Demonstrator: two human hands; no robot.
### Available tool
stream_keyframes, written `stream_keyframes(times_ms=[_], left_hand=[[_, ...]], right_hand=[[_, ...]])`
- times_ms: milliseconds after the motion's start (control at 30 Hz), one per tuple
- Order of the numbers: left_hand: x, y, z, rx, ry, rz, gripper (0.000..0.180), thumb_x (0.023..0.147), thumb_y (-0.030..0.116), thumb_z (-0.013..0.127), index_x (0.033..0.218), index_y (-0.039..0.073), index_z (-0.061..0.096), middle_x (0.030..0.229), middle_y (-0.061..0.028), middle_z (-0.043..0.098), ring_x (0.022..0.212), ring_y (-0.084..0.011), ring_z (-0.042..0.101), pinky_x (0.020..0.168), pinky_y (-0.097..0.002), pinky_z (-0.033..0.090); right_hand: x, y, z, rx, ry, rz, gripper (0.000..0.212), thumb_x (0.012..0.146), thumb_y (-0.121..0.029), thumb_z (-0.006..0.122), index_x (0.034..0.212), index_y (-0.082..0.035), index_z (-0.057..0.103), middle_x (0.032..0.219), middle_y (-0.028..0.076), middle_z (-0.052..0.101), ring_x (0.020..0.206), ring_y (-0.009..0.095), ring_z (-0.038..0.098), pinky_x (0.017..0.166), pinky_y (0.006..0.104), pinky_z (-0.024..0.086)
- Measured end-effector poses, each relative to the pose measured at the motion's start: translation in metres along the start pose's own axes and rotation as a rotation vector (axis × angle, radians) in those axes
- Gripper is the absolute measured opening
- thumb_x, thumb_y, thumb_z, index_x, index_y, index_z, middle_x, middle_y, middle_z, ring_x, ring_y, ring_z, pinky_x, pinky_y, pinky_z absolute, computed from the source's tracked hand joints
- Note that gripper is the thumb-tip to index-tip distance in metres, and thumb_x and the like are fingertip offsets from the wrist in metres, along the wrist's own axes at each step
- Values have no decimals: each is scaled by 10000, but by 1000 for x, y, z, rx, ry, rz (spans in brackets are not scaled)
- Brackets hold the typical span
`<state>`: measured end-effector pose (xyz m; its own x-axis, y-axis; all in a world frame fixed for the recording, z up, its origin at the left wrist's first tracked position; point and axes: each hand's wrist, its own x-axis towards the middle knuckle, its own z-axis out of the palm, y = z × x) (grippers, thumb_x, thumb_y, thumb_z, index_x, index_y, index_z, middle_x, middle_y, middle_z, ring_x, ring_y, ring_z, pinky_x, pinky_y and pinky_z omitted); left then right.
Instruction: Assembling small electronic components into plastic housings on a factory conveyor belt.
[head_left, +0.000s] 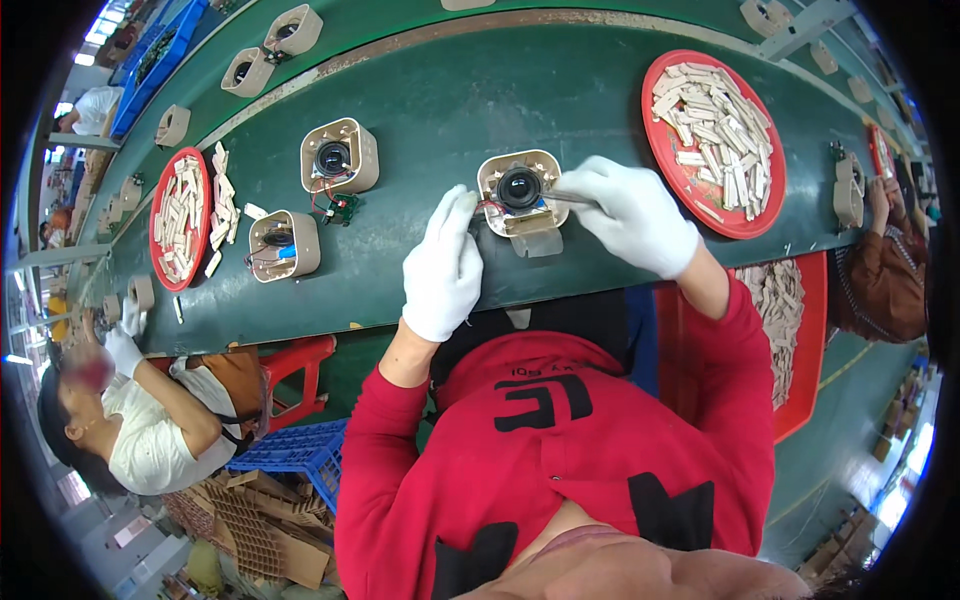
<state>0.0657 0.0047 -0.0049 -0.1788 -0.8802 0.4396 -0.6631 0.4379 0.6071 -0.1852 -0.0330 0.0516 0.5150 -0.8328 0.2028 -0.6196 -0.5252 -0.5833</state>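
Note:
A beige rounded-square speaker housing [497,165] lies on the green work surface in front of me, its open side up. Inside it sits a round black speaker [519,187], with thin red wires at its left edge. A clear greyish flap of film or tape [538,243] sticks out at the near side. My left hand [440,265], in a white glove, is against the housing's left side near the wires, fingers stretched out. My gloved right hand [635,215] grips a thin metal tool [574,197], whose tip reaches over the housing's right side.
Red trays of pale strips stand at right [712,145] and left [181,215]. Two more housings [340,155] [284,245] lie left, one with a green circuit board [342,208]. Co-workers sit at left [165,420] and right [885,265]. A red bin [815,340] is beside me.

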Motion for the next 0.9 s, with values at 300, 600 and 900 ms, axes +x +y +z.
stream_keyframes(times_ms=[300,600,900], left_hand=[[-1,-23,-18,-1150,-249,-579,352,1011,157,512,1263,-86,547,1405,-214,528,1045,-307,669,839,-374,569],[7,-27,-13,-1412,-207,-570,323,960,96,599,1235,-64,549,1311,-220,577,972,-252,684,798,-323,598],[27,-16,-12,-152,-70,240,229,831,85,739,1055,87,696,861,-63,698,644,-187,658,580,-298,512]], right_hand=[[10,1,50,-256,-77,26,172,752,-120,665,903,-81,594,884,118,586,699,345,637,622,456,524],[0,-1,59,221,101,33,329,799,55,606,1110,-50,597,1007,158,627,827,328,681,717,392,550],[26,39,63,241,155,41,287,918,-69,553,1183,17,623,1065,189,649,953,348,661,850,367,515]])
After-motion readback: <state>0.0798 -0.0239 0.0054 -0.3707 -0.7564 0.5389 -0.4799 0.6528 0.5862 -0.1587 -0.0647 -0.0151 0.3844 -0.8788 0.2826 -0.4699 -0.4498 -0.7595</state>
